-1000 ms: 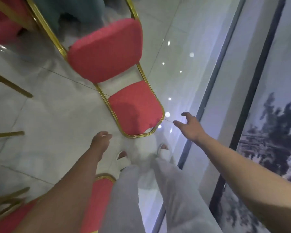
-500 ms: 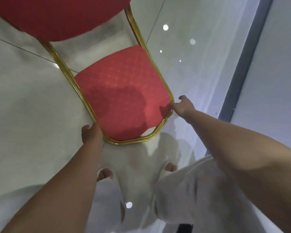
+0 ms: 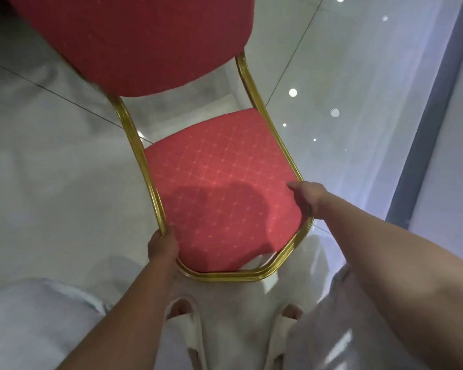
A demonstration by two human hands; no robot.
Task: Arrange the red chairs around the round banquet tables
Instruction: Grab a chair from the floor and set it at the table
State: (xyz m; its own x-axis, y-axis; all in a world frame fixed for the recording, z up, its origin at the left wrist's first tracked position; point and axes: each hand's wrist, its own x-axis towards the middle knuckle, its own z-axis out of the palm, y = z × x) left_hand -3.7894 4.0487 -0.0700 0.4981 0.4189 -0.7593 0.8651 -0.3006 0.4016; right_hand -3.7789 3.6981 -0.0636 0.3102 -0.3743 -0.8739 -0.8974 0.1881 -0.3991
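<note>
A red chair [image 3: 219, 188] with a gold metal frame stands right in front of me on the glossy white floor, its padded backrest filling the top of the view. My left hand [image 3: 163, 245] grips the gold frame at the seat's near left corner. My right hand [image 3: 309, 197] grips the seat's right edge, thumb on the red cushion and fingers curled round the frame. No banquet table is in view.
My two feet in white slippers [image 3: 183, 320] stand just behind the chair's near edge. A wall with a dark vertical strip [image 3: 422, 145] runs along the right. Open white floor tiles [image 3: 59, 177] lie to the left.
Both hands went from reaching in the air to gripping the chair seat's two sides. The view has dropped closer over the chair, and the other chairs have left the frame.
</note>
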